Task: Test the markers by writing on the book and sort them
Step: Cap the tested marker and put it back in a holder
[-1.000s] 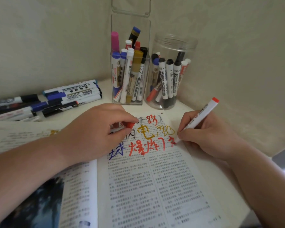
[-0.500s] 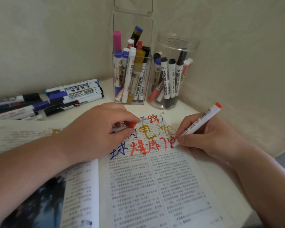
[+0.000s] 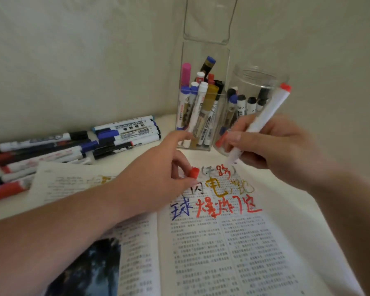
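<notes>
You have one view only, from the camera on your head, so nothing is shared with a second view. It looks forward and down at the worktop (image 3: 286, 201) from close above. The book (image 3: 212, 248) fills the lower half of the frame, and both forearms enter from the bottom corners. The wide lens bends the edges. The room corner runs up the middle top, with walls on both sides behind the holders (image 3: 203, 116).
</notes>
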A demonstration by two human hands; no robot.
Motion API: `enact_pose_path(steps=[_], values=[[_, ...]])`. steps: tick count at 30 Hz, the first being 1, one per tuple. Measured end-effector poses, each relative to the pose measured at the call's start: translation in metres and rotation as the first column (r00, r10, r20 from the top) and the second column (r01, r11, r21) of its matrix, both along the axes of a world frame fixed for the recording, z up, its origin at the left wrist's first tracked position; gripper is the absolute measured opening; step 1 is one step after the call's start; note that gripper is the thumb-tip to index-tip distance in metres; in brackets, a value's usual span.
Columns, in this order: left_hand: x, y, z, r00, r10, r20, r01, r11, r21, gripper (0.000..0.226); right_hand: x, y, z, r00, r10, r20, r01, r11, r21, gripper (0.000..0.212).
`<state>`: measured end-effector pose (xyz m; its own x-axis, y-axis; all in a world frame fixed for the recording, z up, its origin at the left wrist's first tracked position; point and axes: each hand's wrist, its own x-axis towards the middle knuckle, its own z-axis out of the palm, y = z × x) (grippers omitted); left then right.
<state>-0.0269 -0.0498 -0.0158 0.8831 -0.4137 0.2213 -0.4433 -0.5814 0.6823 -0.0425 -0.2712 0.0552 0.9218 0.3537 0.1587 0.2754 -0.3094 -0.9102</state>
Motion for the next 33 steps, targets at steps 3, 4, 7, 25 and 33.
enact_pose_path(steps=[3,4,7,25,33], values=[[-0.001,0.002,0.002,1.000,0.022,-0.018,-0.023,0.999,-0.033,0.084,0.020,0.025,0.011,0.995,0.077,0.056,-0.065,0.980,-0.188,0.008],[-0.001,0.002,0.003,0.999,0.029,-0.018,-0.029,0.999,-0.032,0.085,0.025,0.030,0.011,0.994,0.076,0.081,-0.056,0.973,-0.226,0.010],[-0.001,0.002,0.003,0.999,0.031,-0.022,-0.032,0.999,-0.033,0.088,0.034,0.032,-0.001,0.990,0.057,0.129,-0.031,0.980,-0.196,0.012],[-0.001,-0.001,0.005,0.998,0.045,-0.036,-0.046,0.998,-0.048,0.079,0.039,0.029,-0.021,0.977,0.172,0.126,-0.121,0.935,-0.334,0.012],[0.001,-0.002,0.004,0.998,0.049,-0.046,-0.052,0.997,-0.052,0.078,0.035,0.030,-0.017,0.984,0.151,0.094,-0.089,0.877,-0.472,0.011]])
